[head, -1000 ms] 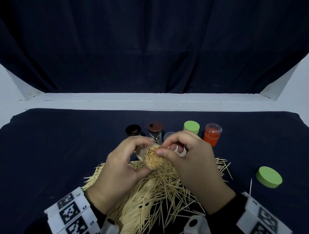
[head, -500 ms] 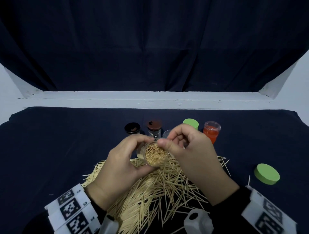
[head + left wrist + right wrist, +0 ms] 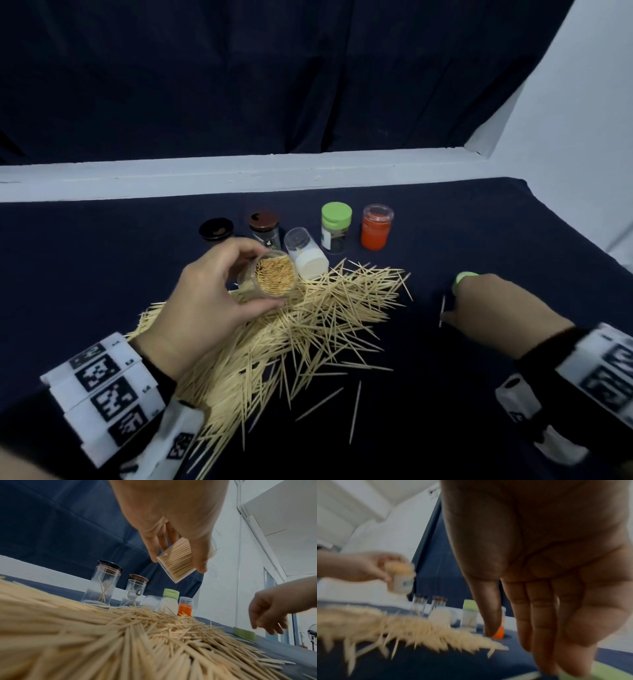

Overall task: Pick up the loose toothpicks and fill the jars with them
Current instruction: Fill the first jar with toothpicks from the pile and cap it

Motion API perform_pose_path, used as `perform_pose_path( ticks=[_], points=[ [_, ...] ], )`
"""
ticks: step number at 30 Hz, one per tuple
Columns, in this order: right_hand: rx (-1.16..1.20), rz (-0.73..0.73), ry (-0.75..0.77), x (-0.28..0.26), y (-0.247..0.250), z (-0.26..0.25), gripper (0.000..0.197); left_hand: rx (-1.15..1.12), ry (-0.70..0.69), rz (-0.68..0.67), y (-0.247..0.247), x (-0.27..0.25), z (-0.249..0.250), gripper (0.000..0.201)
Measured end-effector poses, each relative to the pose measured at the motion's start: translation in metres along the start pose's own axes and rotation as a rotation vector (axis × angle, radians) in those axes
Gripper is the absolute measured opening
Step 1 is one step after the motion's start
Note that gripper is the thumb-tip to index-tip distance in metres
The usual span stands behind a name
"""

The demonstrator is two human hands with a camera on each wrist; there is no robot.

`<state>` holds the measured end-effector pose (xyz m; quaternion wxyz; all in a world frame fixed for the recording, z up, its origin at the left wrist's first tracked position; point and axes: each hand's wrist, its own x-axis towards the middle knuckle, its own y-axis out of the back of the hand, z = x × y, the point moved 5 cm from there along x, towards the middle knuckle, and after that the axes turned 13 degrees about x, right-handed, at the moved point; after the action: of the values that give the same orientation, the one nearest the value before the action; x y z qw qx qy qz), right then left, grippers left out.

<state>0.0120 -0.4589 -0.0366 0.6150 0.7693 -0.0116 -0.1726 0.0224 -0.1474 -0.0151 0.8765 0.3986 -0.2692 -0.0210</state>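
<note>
My left hand (image 3: 257,274) grips a clear jar (image 3: 275,281) packed full of toothpicks, tilted with its open mouth toward me, just above the big toothpick pile (image 3: 308,329). The left wrist view shows the same jar (image 3: 176,561) held between thumb and fingers. My right hand (image 3: 460,291) is far to the right, low over the loose green lid (image 3: 464,277), with fingers straight and nothing in them (image 3: 539,622). One stray toothpick (image 3: 442,310) lies just left of that hand.
Behind the pile stand a black-lidded jar (image 3: 216,229), a brown-lidded jar (image 3: 263,222), a green-lidded jar (image 3: 336,226) and an orange jar (image 3: 376,231). A clear jar (image 3: 305,253) lies on its side. A white ledge (image 3: 239,174) borders the dark cloth.
My right hand has left the jar's mouth and swung right to the green lid. The left hand still holds the full jar. The head view has turned.
</note>
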Motion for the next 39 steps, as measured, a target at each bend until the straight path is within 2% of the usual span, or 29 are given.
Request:
perform_pose_path(
  ticks=[1, 8, 12, 19, 23, 26, 28, 30, 32, 34, 39],
  points=[
    [-0.026, -0.012, -0.015, 0.001, -0.006, 0.004, 0.033, 0.002, 0.004, -0.003, -0.001, 0.0, 0.0, 0.055],
    [-0.027, -0.03, -0.088, 0.011, -0.02, 0.0, 0.012, 0.06, 0.013, -0.026, -0.003, 0.001, 0.0, 0.055],
    [-0.008, -0.036, -0.092, 0.017, -0.021, -0.003, 0.026, 0.065, 0.03, -0.016, -0.002, 0.001, -0.003, 0.057],
    [-0.026, -0.028, -0.01, 0.02, -0.025, -0.015, 0.031, 0.069, 0.038, -0.015, -0.002, 0.002, -0.007, 0.059],
    [-0.011, -0.093, 0.002, 0.019, -0.026, -0.017, 0.032, 0.074, 0.037, -0.024, -0.003, 0.002, -0.005, 0.058],
    [-0.038, -0.188, 0.177, 0.0, -0.023, -0.036, 0.018, 0.071, 0.047, -0.031, -0.004, 0.002, -0.005, 0.059],
    [0.028, -0.225, 0.319, -0.019, -0.024, -0.055, 0.007, 0.083, 0.051, -0.039, -0.005, 0.003, -0.005, 0.062],
    [0.039, -0.266, 0.427, -0.032, -0.031, -0.072, 0.003, 0.094, 0.049, -0.049, -0.006, 0.003, -0.005, 0.063],
    [-0.033, -0.266, 0.509, -0.036, -0.04, -0.084, 0.01, 0.089, 0.038, -0.05, -0.006, 0.003, -0.003, 0.06],
    [-0.043, -0.254, 0.528, -0.035, -0.044, -0.091, 0.019, 0.085, 0.03, -0.048, -0.005, 0.002, -0.001, 0.059],
    [-0.017, -0.338, 0.576, -0.041, -0.056, -0.09, 0.063, 0.08, 0.041, -0.039, -0.004, 0.002, -0.003, 0.061]
  ],
)
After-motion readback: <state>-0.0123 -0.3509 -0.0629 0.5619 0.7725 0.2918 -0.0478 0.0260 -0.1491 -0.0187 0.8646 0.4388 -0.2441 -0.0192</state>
